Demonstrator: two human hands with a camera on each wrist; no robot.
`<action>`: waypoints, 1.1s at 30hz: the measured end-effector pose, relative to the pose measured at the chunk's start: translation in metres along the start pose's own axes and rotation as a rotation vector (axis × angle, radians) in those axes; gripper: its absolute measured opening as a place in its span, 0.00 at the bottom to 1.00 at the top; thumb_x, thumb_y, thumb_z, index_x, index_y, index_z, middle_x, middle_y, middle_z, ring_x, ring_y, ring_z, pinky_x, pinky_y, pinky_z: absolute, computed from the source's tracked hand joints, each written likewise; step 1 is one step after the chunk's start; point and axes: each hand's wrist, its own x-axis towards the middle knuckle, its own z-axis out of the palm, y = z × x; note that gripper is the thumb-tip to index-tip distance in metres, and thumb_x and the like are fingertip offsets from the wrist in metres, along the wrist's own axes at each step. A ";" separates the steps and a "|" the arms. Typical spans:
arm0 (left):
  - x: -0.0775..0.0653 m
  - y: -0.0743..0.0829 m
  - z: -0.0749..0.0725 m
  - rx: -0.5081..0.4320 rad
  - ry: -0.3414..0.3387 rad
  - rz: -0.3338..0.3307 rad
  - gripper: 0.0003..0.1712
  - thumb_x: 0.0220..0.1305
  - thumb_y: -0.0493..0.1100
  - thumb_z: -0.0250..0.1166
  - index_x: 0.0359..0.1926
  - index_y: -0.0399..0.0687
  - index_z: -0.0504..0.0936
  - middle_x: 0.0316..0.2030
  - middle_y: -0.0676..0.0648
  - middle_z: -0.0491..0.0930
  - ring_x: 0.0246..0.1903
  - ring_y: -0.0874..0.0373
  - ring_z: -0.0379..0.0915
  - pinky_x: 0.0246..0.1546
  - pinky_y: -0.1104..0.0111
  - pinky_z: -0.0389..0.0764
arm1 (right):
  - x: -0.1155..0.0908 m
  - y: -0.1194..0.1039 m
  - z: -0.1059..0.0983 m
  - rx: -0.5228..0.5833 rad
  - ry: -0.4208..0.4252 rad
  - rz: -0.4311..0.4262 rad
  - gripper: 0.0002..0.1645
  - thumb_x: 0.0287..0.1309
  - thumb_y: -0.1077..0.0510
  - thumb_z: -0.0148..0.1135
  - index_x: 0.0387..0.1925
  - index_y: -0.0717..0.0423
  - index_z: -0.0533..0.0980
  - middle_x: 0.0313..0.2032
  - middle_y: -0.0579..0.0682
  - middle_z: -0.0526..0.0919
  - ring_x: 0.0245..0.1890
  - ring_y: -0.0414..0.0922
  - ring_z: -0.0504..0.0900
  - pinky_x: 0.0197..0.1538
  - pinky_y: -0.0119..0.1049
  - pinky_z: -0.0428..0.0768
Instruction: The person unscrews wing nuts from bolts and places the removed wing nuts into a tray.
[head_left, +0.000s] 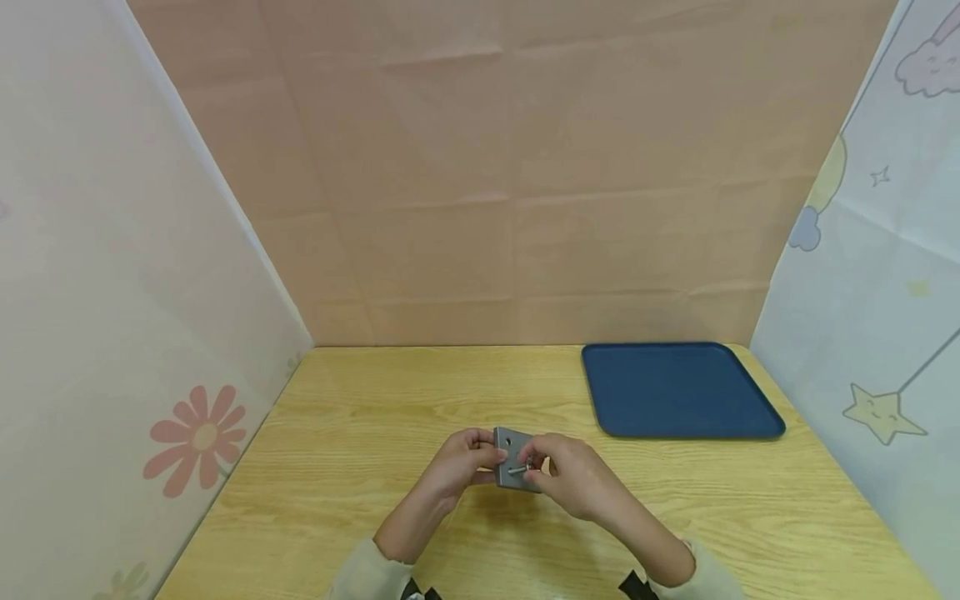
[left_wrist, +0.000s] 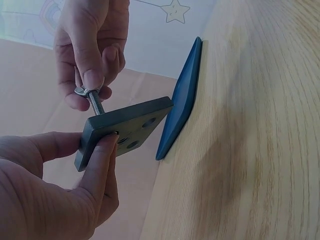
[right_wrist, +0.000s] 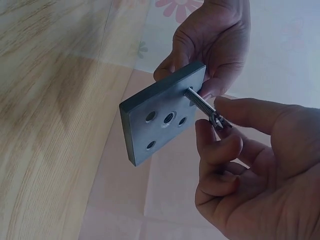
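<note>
My left hand (head_left: 459, 463) grips a square grey metal plate (right_wrist: 137, 120) by one edge, thumb on one face and fingers on the other. The plate is tilted and raised over the table. Several round holes go through it, the middle one threaded. A wing bolt (right_wrist: 201, 103) stands with its threaded tip at a hole near the plate's corner. My right hand (head_left: 576, 473) pinches the bolt's winged head between thumb and fingertips. In the left wrist view, much of the bolt's thread (left_wrist: 96, 103) shows between the head and the plate (left_wrist: 131, 115).
A dark blue tray (head_left: 678, 390) lies at the back right of the wooden table (head_left: 360, 425). A brown paper-like backdrop (head_left: 510, 183) closes off the far side. Printed light sheets (head_left: 135, 275) hang along the left and right sides.
</note>
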 end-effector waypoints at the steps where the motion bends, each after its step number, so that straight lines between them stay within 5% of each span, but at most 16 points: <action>1: 0.000 0.000 0.000 0.000 0.000 0.001 0.20 0.66 0.35 0.66 0.55 0.28 0.75 0.39 0.44 0.80 0.37 0.57 0.81 0.43 0.61 0.86 | 0.000 0.000 0.000 -0.003 0.011 -0.001 0.04 0.65 0.54 0.67 0.41 0.44 0.82 0.33 0.37 0.78 0.22 0.36 0.70 0.25 0.32 0.71; 10: -0.002 0.000 0.002 0.004 0.005 0.000 0.20 0.66 0.37 0.67 0.54 0.29 0.76 0.39 0.45 0.80 0.37 0.57 0.81 0.42 0.61 0.86 | 0.003 0.000 0.001 -0.014 0.149 0.044 0.09 0.68 0.44 0.63 0.38 0.42 0.83 0.30 0.35 0.79 0.23 0.36 0.69 0.26 0.31 0.70; 22: -0.001 -0.002 0.000 0.004 0.008 0.001 0.21 0.66 0.37 0.67 0.55 0.28 0.75 0.39 0.44 0.81 0.36 0.57 0.81 0.40 0.63 0.86 | -0.002 -0.001 0.000 -0.002 0.018 0.005 0.10 0.67 0.45 0.65 0.36 0.44 0.84 0.29 0.35 0.80 0.22 0.35 0.71 0.25 0.32 0.72; 33: -0.002 0.000 0.000 -0.004 0.010 -0.001 0.20 0.65 0.35 0.66 0.55 0.28 0.75 0.38 0.45 0.80 0.36 0.58 0.81 0.41 0.63 0.86 | -0.003 -0.004 0.000 -0.019 0.035 -0.013 0.03 0.63 0.55 0.69 0.38 0.47 0.82 0.29 0.36 0.79 0.22 0.35 0.70 0.25 0.32 0.71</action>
